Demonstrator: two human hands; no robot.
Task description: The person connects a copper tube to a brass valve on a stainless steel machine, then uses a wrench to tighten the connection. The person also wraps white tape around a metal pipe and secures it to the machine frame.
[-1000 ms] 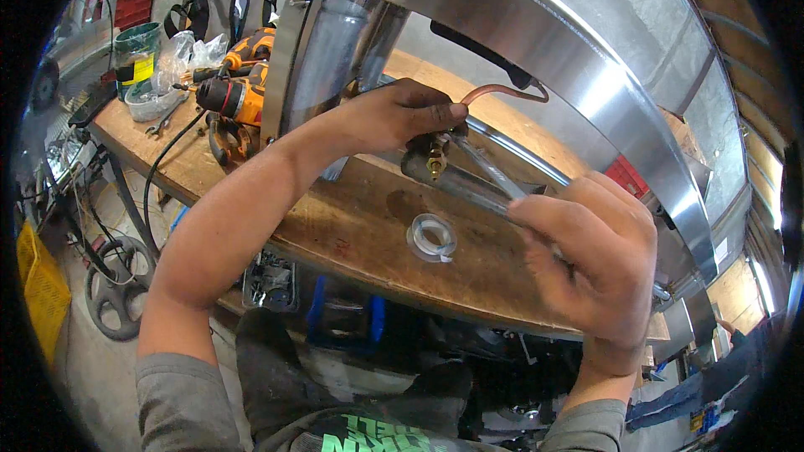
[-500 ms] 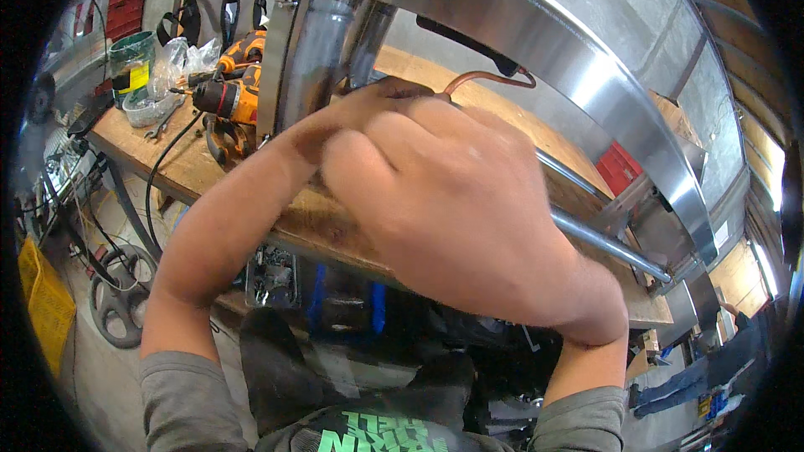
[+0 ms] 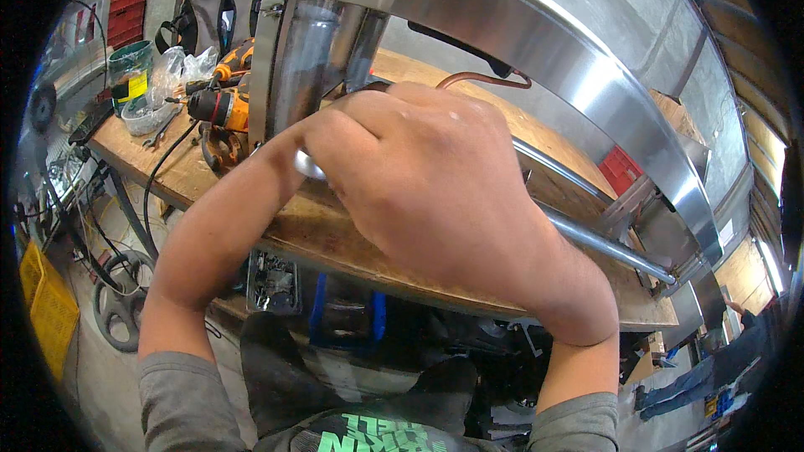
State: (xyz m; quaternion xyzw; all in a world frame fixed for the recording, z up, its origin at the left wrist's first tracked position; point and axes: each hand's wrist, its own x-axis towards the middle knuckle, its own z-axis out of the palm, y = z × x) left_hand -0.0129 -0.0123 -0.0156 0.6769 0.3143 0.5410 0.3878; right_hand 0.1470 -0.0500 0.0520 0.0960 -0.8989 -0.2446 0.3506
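My right hand point(image 3: 435, 192) fills the middle of the view, close to the camera, with its back toward me and its fingers curled out of sight. A small shiny metal piece point(image 3: 306, 166) peeks out at its left edge, against my left wrist. My left forearm point(image 3: 226, 226) reaches up from the lower left; my left hand is hidden behind the right one. Both hands are over the wooden workbench point(image 3: 335, 243), in front of a large stainless steel housing point(image 3: 502, 33). A copper tube point(image 3: 481, 78) curves out just above my right hand.
A steel pipe point(image 3: 611, 247) runs to the right along the bench. Orange and black power drills point(image 3: 219, 105), a plastic container point(image 3: 142, 113), a green tub point(image 3: 130, 59) and cables lie at the bench's left end. A yellow crate point(image 3: 46, 301) and a wheel point(image 3: 117, 305) sit on the floor.
My right hand has swung up and left over my left hand, hiding the brass fitting and the clear ring on the bench that showed a second ago. The view has tilted slightly.
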